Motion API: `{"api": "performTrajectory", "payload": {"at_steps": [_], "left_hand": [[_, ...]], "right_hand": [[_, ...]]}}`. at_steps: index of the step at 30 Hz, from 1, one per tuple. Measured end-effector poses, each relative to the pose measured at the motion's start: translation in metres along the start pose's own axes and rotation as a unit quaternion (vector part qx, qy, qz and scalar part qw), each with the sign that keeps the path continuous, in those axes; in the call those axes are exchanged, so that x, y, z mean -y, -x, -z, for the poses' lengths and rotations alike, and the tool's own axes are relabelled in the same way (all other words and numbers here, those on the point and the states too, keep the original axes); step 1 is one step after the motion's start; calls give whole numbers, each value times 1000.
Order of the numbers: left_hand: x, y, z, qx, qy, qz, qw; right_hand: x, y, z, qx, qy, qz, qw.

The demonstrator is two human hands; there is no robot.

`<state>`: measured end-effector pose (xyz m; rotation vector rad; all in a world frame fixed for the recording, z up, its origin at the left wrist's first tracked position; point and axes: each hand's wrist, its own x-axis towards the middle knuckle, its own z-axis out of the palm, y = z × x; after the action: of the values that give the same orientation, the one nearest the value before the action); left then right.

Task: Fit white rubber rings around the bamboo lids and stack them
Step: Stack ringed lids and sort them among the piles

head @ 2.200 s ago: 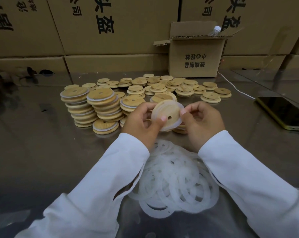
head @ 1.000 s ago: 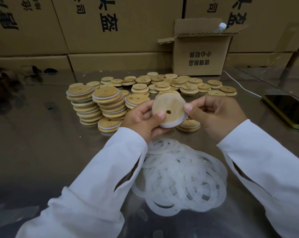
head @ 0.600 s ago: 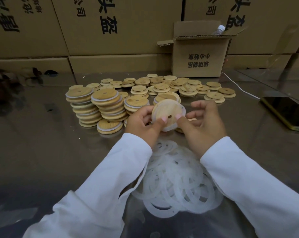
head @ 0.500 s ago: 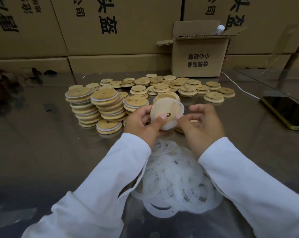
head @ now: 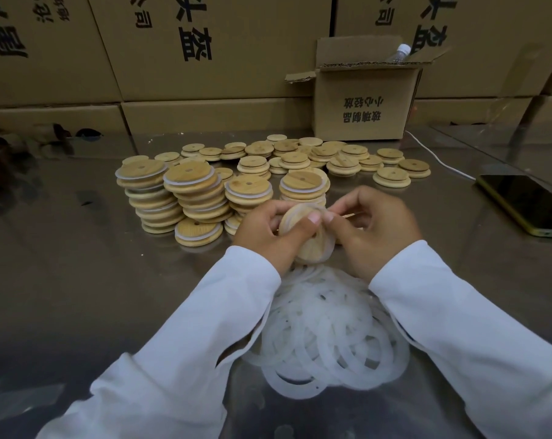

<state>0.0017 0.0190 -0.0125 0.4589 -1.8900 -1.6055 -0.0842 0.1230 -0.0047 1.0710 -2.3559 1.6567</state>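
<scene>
Stacked cardboard cartons [head: 236, 58] wall off the back edge of a reflective steel desk [head: 62, 280]. A smaller open box [head: 363, 103] stands against them, towards the back right corner. Finished stacks [head: 179, 198] of ringed lids stand left of centre, probably so that done work is kept apart from the bare lids [head: 331, 156] spread in low piles towards the back edge. A heap of white rubber rings [head: 325, 337] lies at the near edge between the white sleeves, within easy reach for the next pick. A phone [head: 528, 201] lies flat at the right edge.

Above the heap, the left grip [head: 262, 236] and the right grip [head: 372, 229] both close on one bamboo lid [head: 309, 245], with fingers curled behind it and thumbs pressed on its face. A white ring [head: 331, 248] shows along its rim; the hold looks meant to push the ring down into place. How much of the rim it already hugs cannot be told, since the fingers hide part of it.

Half a second ago the lid was higher and faced the camera with its centre hole showing, thumbs at the lower rim. Now it sits lower and closer to the heap, and the thumbs meet over the face and cover the hole. The stacks are unchanged.
</scene>
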Motion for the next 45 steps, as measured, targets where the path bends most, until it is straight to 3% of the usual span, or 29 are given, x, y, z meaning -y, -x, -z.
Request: {"api": "performTrajectory", "payload": {"at_steps": [5,17,24,30,35,45], "left_hand": [[0,-1,7,8,-81,-45,996],[-10,-5,17,39,-77,-135,987],[-4,-3,10,17,-32,-97,995],[1,-2,5,-30,-3,-45,999],[1,-3,4,-50,51,9,997],[-1,-4,9,-19,8,-43,999]], "right_hand": [[5,0,3,34,1,-10,999],[11,-6,19,58,-58,-27,996],[10,-2,14,57,-75,-22,995],[7,6,1,-19,3,17,1000],[5,6,-1,-32,18,23,999],[4,-2,5,5,55,6,998]]}}
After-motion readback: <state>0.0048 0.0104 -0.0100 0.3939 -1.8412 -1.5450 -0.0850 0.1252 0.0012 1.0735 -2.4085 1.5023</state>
